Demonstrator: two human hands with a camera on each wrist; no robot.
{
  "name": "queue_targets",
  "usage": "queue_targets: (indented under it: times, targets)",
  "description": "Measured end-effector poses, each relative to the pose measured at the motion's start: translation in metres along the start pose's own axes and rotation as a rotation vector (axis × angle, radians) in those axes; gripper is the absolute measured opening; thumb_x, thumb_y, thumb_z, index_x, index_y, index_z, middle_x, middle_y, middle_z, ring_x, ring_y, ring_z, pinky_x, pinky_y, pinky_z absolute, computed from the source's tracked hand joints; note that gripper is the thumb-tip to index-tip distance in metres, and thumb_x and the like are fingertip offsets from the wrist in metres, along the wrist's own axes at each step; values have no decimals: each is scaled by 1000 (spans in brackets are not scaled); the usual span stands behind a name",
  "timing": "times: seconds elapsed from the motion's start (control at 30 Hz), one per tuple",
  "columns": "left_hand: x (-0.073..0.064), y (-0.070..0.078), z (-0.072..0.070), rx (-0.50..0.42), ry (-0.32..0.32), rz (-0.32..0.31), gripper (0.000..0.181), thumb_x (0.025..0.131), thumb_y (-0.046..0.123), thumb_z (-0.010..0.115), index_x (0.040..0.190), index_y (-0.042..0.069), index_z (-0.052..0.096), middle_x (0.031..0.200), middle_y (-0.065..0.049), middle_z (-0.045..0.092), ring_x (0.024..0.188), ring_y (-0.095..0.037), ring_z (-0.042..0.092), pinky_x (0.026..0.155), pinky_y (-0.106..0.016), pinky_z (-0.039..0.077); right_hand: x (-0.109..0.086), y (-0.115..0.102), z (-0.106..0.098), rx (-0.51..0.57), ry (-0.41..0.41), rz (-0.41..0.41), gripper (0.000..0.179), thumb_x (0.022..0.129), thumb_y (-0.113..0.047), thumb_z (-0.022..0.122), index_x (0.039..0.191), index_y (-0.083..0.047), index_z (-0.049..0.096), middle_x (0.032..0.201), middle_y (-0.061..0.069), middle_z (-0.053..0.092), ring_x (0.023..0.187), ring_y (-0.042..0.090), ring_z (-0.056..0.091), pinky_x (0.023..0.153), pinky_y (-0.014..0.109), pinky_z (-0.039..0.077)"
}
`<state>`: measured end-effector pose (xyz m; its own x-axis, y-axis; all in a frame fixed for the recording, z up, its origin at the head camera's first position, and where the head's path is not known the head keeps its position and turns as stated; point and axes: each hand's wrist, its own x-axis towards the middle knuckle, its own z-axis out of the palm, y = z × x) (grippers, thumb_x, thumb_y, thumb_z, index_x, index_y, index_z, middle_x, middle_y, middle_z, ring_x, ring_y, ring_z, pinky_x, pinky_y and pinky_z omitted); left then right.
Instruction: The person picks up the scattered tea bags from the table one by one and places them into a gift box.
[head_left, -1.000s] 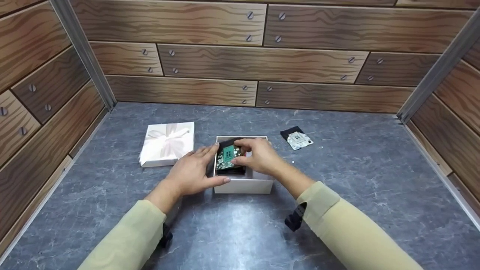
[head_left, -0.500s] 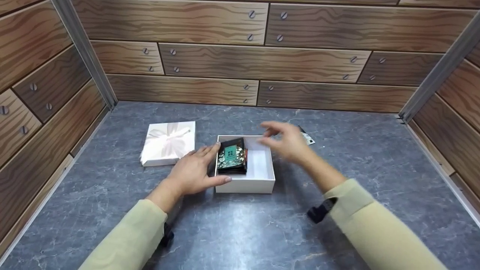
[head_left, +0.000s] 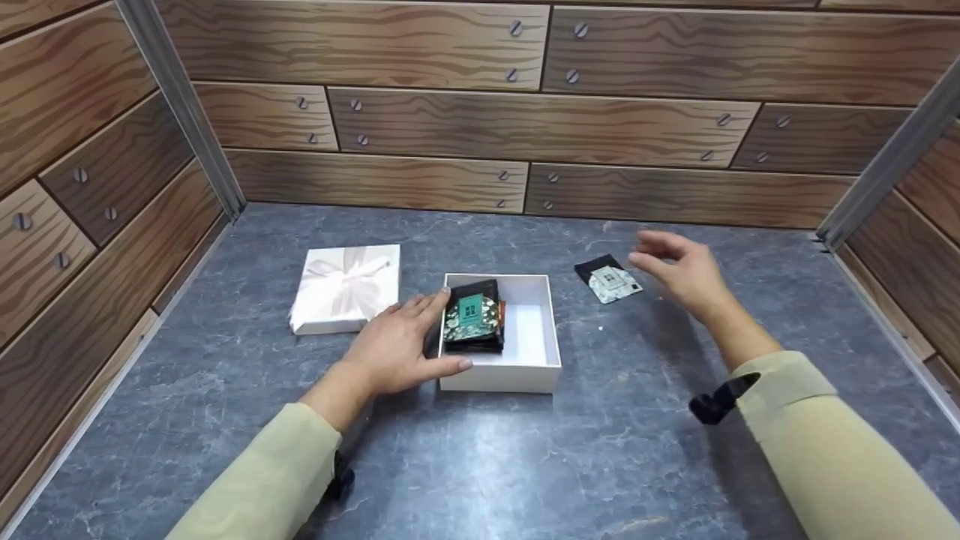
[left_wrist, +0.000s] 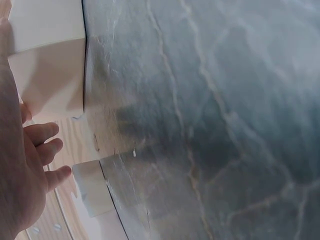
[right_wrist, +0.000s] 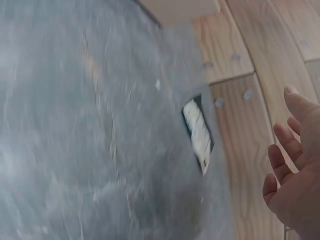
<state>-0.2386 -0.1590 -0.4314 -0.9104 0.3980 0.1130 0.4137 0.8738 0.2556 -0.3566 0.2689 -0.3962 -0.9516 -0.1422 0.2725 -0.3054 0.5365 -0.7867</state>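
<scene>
My left hand (head_left: 397, 345) rests at the left side of a white open box (head_left: 499, 379), thumb along its front and fingertips at the left rim. Inside the box, on its left half, lies a stack of dark packets (head_left: 472, 319); the top one has a green label and a floral print. My right hand (head_left: 686, 277) hovers above the table, fingers loosely bent and holding nothing. Just left of it a black and white floral packet (head_left: 609, 279) lies flat on the table. The right wrist view shows that packet (right_wrist: 199, 134) beyond the fingers.
A white box lid (head_left: 345, 289) with a ribbon bow lies left of the box, close behind the left hand. Wood-patterned walls (head_left: 435, 124) enclose the grey marbled table (head_left: 465, 457) at the back and sides.
My right hand has left the packets in the box and moved right, past the loose packet on the table. My left hand has stayed at the box.
</scene>
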Motion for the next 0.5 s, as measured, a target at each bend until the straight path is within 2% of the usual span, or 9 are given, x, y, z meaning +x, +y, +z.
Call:
queue_targets:
  times: [0.13,0.27,0.4,0.5]
  targets:
    - [0,1,0,0,4,9,118,88,90,49,171,10,21,164,-21,42,151,-38,41,124,-56,32,5,17,-5,-17,-34,36,56,100,-26,77,146,2,61,137,25,67,119,22,63,87,11,47]
    - [0,1,1,-3,7,13,118,88,90,49,171,10,21,164,-21,43,152,-38,41,123,-56,33,10,29,-2,-38,-82,83,59,101,-22,76,149,5,56,145,28,60,133,40,56,92,13,43]
    - [0,0,1,-1,7,8,118,88,90,49,171,11,21,164,-21,42,152,-38,40,123,-55,33,16,37,10,-23,-137,110,62,101,-18,76,152,7,52,150,30,55,141,44,51,104,21,45]
    - [0,-2,1,0,12,7,118,88,89,49,171,10,21,163,-21,43,152,-37,41,123,-55,34,21,42,22,-6,-162,112,63,100,-17,77,152,9,50,150,32,53,142,45,50,114,37,44]
